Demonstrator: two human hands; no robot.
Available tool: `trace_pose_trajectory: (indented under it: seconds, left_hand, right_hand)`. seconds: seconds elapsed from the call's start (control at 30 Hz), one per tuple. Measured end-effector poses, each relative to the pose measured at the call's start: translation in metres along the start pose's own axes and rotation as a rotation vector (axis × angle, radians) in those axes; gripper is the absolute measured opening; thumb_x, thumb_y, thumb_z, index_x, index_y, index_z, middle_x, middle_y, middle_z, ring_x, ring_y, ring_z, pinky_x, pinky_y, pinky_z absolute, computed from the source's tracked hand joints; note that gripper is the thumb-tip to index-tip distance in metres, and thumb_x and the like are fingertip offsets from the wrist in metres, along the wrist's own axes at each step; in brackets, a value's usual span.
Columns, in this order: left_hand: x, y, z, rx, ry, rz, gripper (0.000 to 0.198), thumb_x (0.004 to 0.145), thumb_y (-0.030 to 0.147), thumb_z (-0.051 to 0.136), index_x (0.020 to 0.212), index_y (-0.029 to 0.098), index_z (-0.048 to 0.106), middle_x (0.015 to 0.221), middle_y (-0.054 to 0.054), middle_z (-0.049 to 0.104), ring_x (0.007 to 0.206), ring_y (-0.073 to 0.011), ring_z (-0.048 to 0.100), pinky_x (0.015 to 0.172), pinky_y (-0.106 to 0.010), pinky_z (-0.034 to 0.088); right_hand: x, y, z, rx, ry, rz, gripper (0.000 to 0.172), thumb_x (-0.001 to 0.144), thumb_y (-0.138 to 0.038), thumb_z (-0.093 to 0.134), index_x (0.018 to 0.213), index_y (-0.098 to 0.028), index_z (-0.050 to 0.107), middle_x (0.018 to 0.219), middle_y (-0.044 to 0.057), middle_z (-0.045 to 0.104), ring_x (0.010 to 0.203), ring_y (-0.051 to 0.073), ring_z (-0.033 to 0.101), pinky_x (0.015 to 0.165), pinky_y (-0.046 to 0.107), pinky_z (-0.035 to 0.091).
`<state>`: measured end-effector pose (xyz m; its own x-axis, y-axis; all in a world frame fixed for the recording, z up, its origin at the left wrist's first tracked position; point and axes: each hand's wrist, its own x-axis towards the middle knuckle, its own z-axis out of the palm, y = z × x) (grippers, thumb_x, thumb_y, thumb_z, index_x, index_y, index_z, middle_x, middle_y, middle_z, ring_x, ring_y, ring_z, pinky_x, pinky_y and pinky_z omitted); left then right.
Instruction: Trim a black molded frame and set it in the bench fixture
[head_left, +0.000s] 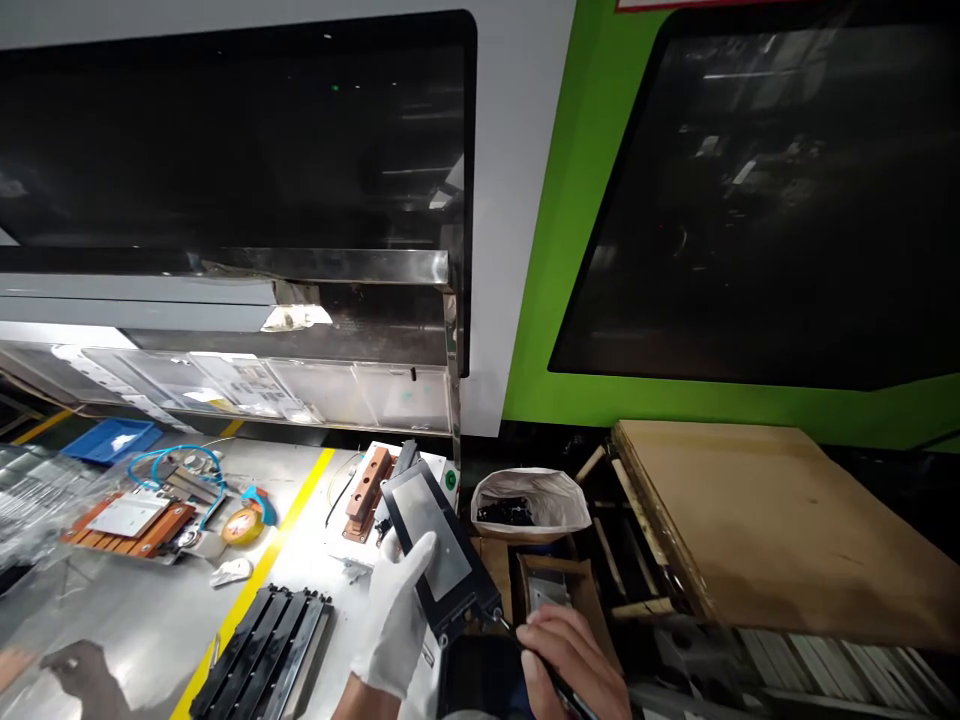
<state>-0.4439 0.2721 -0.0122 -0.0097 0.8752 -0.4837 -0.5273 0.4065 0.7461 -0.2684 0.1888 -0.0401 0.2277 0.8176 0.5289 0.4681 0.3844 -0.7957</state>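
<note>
Panel (437, 545) runs long-axis away from the gloved left hand (397, 610), which clasps its near half; right hand (574, 655) pinches a tool (525, 645) at the panel's near corner, over the worktop's (150, 620) right edge.

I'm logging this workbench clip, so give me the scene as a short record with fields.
left hand: white glove, holding a flat black panel tilted up over the bench
right hand: bare, holding a thin dark tool at the panel's lower corner
bench: metal table with a yellow stripe
nearby: stack of black panels, copper block, lined bin, cardboard sheet
</note>
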Motion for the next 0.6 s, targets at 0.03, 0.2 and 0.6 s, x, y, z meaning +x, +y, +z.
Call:
trace_pose_trajectory:
  seconds: [0.03, 0.2, 0.6]
  left_hand:
    - [-0.001, -0.001, 0.000, 0.013, 0.003, 0.001, 0.067, 0.080, 0.034, 0.075, 0.139, 0.031, 0.044, 0.119, -0.009, 0.072, 0.108, -0.0247, 0.070, 0.089, -0.037, 0.060]
    - [-0.009, 0.001, 0.007, 0.032, 0.065, 0.004, 0.070, 0.075, 0.032, 0.080, 0.136, 0.029, 0.045, 0.111, -0.008, 0.073, 0.102, -0.0241, 0.072, 0.087, -0.036, 0.059]
    - [-0.017, -0.003, 0.005, 0.010, 0.083, 0.048, 0.055, 0.079, 0.042, 0.074, 0.127, 0.026, 0.053, 0.095, -0.003, 0.073, 0.090, -0.0219, 0.072, 0.080, -0.034, 0.060]
  right_hand:
    - [0.001, -0.001, -0.002, -0.022, -0.014, 0.014, 0.011, 0.089, -0.023, 0.059, 0.091, -0.025, 0.069, 0.077, 0.006, 0.067, 0.085, 0.026, 0.065, 0.075, 0.037, 0.052]
    - [0.002, -0.007, -0.004, -0.045, -0.030, -0.084, 0.012, 0.087, -0.017, 0.056, 0.082, -0.025, 0.065, 0.069, 0.003, 0.064, 0.082, 0.024, 0.064, 0.075, 0.037, 0.051]
    - [0.000, -0.019, 0.014, -0.030, -0.223, -0.269, 0.014, 0.082, -0.014, 0.061, 0.080, -0.026, 0.068, 0.061, 0.001, 0.066, 0.089, 0.027, 0.069, 0.079, 0.038, 0.054]
